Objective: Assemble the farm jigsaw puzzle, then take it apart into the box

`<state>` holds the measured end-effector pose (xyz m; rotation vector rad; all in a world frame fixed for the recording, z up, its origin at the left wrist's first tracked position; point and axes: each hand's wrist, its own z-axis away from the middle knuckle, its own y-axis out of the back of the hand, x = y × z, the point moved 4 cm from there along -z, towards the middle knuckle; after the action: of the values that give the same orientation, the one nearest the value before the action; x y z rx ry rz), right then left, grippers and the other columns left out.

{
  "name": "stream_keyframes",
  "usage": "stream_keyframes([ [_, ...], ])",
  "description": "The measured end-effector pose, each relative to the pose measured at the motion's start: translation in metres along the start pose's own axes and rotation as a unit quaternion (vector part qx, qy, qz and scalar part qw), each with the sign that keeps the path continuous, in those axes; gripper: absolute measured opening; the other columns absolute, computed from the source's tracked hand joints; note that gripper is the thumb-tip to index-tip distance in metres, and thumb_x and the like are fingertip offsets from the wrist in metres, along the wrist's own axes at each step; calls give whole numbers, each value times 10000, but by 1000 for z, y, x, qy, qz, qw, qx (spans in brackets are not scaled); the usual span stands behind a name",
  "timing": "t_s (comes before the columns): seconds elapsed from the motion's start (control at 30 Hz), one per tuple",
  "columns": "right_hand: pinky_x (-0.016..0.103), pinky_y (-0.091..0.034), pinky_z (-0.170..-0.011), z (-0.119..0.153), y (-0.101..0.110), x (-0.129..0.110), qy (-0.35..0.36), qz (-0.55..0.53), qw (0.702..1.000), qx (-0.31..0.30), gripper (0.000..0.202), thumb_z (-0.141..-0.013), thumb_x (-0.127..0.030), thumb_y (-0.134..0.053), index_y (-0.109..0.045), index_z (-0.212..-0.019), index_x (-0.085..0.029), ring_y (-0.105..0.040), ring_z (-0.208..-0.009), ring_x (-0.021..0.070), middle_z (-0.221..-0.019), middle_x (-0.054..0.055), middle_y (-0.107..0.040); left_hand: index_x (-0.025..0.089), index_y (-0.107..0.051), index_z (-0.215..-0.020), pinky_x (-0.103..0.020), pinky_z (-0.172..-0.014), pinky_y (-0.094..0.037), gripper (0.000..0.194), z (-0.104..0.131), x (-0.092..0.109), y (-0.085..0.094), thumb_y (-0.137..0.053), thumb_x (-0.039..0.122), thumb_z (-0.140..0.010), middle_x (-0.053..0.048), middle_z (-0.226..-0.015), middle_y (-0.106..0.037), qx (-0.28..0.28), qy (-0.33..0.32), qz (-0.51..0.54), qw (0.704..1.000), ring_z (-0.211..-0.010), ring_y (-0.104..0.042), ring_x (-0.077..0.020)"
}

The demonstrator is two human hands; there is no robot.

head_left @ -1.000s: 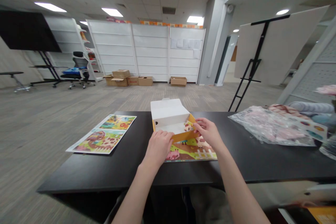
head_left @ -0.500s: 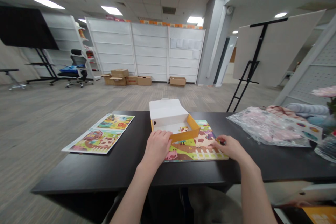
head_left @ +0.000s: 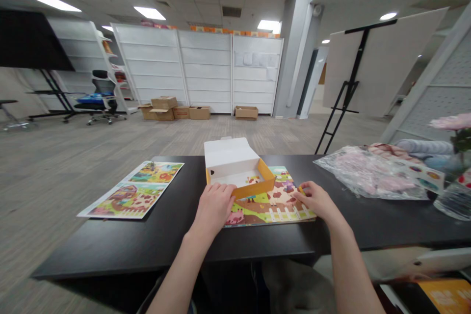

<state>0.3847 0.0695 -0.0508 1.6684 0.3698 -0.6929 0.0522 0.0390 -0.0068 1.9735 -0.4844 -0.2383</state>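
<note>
An open yellow box with a raised white lid sits on a colourful farm picture board on the black table. My left hand is closed on the box's near left edge. At the board's right side, my right hand pinches a small piece with a yellow edge, mostly hidden by the fingers. Inside the box lies at least one small printed piece. A printed picture sheet lies on the left of the table.
Clear plastic bags with pink contents lie on the right of the black table. Beside them are rolled fabrics and a vase with a pink flower. An easel stands beyond the table.
The whole view has shifted slightly, so things appear a little further left. My right fingers have changed pose slightly, and the small piece's yellow edge now shows. My left hand stays on the box.
</note>
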Motion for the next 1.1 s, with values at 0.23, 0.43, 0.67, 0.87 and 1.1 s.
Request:
stream_keyframes([
  [0.23, 273, -420, -526, -6, -5, 9, 3, -117, 993, -8, 319, -743, -442, -662, -633, -934, -188, -666, -631, 210, -680, 58, -732, 203, -659, -1102, -384, -855, -412, 195, 0, -2, -2, -621, 174, -913, -67, -1010, -734, 2, -2, -7, 1000, -973, -646, -259],
  [0.43, 290, -496, -572, -4, -3, 8, 10, -245, 969, -37, 364, -646, -459, -757, -622, -865, -202, -705, -702, 233, -801, 86, -762, 196, -653, -1114, -394, -849, -419, 212, -1, -2, -3, -629, 157, -907, -63, -1011, -736, 4, -6, -2, 1000, -971, -645, -262],
  [0.67, 293, -501, -578, -1, -1, 11, -1, -288, 956, -57, 425, -653, -489, -792, -613, -915, -206, -701, -700, 229, -769, 61, -751, 187, -603, -1225, -427, -925, -434, 372, 1, 4, 7, -670, 141, -861, -112, -1200, -673, 87, 6, 27, 996, -1104, -604, -292],
  [0.87, 263, -478, -582, 4, 7, -1, 69, -321, 942, -66, 440, -700, -525, -796, -601, -932, -206, -670, -693, 187, -783, 36, -725, 198, -593, -1226, -439, -976, -441, 324, -2, 29, 18, -633, 175, -905, -108, -1226, -645, 156, -51, 94, 982, -1145, -577, -280],
  [1.1, 266, -480, -623, 10, 12, -8, 77, -362, 925, -87, 451, -702, -535, -811, -572, -916, -217, -652, -716, 174, -801, 20, -694, 200, -605, -1146, -400, -889, -494, 211, -5, 71, 3, -598, 227, -937, -72, -1088, -688, 37, -84, 165, 982, -1024, -621, -250],
])
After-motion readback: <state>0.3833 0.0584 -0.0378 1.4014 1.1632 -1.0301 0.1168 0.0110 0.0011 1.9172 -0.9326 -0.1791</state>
